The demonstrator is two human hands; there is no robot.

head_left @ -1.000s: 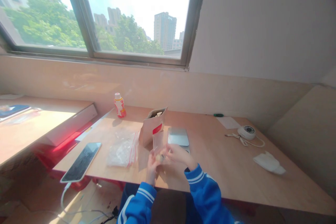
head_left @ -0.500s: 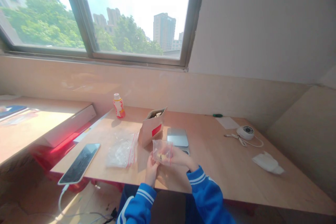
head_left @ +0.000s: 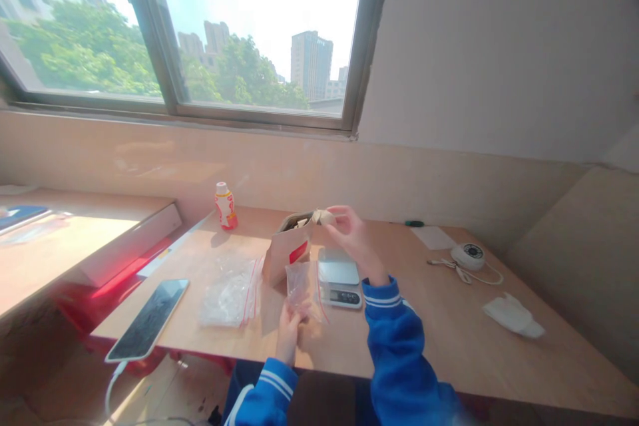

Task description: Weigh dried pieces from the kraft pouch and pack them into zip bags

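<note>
Two hands are in view, one left hand [head_left: 290, 334] and one right hand [head_left: 352, 234]. There are two clear bags, one bag [head_left: 230, 297] on the tabletop [head_left: 424, 326] and one held bag [head_left: 299, 285], plus one beige piece [head_left: 322, 216], one paper pouch [head_left: 285, 254], one bottle [head_left: 225, 206], one phone [head_left: 147, 319], one kitchen scale [head_left: 338, 279], one round white device [head_left: 468, 255], one white cloth [head_left: 513, 316], one green marker [head_left: 414, 223] and one paper sheet [head_left: 433, 237].
</note>
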